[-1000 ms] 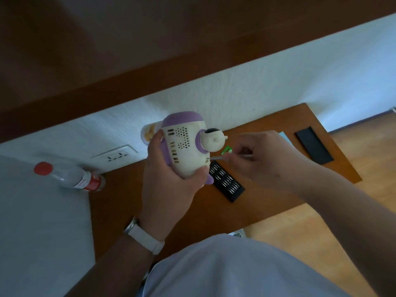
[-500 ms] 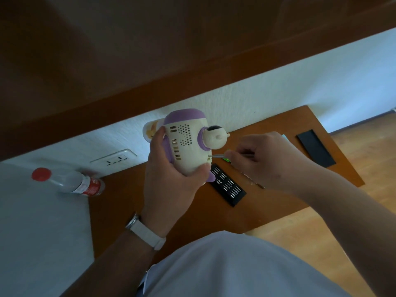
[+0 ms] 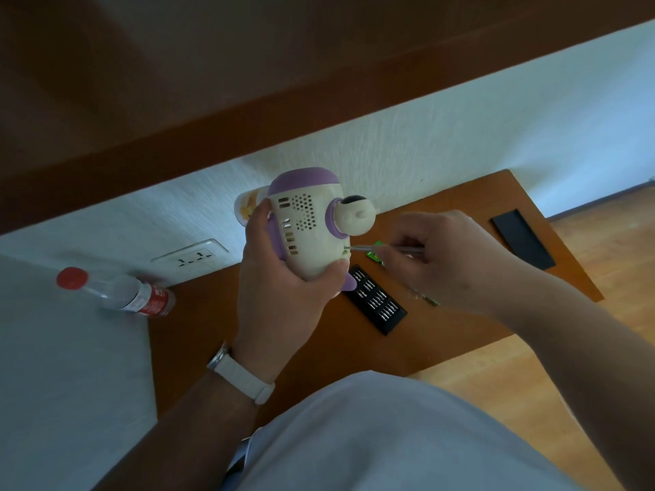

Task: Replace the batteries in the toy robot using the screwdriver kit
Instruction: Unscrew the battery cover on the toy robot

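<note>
The left hand gripped the toy robot above the table. The right hand pinched a screwdriver, its shaft lying level and pointing left, tip touching the robot's lower body beside the left thumb.

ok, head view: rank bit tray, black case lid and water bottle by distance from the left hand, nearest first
1. Bit tray: on the desk, just right of the left hand, which grips the toy robot.
2. Water bottle: lying on its side, out to the left.
3. Black case lid: at the desk's far right.
</note>
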Available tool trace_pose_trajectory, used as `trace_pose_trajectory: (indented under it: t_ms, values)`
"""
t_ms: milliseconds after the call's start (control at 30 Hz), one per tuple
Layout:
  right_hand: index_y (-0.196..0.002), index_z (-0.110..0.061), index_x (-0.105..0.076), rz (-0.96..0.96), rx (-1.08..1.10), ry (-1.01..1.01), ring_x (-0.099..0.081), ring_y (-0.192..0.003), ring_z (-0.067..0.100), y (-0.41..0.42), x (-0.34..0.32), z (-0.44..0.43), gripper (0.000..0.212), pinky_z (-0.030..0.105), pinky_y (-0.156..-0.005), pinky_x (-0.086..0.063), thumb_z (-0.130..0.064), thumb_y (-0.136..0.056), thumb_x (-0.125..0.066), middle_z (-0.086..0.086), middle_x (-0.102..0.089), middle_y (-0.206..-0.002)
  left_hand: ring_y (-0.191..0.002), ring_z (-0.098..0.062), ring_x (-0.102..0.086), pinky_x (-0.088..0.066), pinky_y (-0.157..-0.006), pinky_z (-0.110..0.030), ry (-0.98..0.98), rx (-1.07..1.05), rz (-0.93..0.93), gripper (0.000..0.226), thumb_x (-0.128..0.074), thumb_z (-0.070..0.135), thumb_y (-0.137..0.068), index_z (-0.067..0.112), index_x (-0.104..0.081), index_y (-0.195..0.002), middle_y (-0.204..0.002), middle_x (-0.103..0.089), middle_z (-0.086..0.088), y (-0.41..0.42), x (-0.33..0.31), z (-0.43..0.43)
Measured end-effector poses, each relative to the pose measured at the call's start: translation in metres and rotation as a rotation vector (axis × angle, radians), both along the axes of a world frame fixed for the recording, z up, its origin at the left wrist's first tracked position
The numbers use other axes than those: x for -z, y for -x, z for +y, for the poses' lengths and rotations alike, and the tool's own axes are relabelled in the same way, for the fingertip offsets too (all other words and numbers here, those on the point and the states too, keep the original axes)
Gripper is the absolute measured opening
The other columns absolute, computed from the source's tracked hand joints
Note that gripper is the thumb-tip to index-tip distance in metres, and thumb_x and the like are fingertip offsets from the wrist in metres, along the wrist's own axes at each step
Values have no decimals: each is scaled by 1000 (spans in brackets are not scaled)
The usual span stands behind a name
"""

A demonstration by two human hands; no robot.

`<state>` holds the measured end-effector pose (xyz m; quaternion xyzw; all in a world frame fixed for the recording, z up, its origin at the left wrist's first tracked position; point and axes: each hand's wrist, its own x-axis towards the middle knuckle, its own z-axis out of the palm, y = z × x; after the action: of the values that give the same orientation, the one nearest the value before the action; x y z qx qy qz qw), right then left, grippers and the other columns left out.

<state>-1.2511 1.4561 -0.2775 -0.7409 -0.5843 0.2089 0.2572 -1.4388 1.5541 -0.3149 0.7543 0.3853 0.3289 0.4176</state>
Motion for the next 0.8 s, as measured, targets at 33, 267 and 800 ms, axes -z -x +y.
trace_pose_trajectory:
  t_ms: [33, 267, 800]
  values:
    - [-73, -26, -52, 14, -2, -3, -52, -52, 12, 1, -1, -1, 23, 23, -45, -37, -43, -89, -55, -7, -53, -54, -103, 20, -56, -51, -62, -5, 3, -1, -1, 99, -91, 30, -65, 48, -25, -138, -115, -42, 50, 1, 1, 0]
    - [-66, -25, -51, 27, 19, -48, -49, -48, 12, 8, 0, -2, 38, 25, -46, -37, -52, -92, -44, -8, -46, -48, -105, 16, -57, -51, -64, -5, -7, -5, -6, 99, -91, 33, -64, 52, -25, -136, -121, -46, 35, 3, 1, 0]
    - [-62, -26, -48, -21, 2, 31, -37, -41, 9, 12, -5, 3, 39, 22, -45, -30, -49, -92, -41, -8, -41, -49, -104, 13, -60, -53, -64, -7, 8, -7, -15, 97, -89, 36, -63, 51, -26, -136, -115, -48, 48, 11, 0, 2]
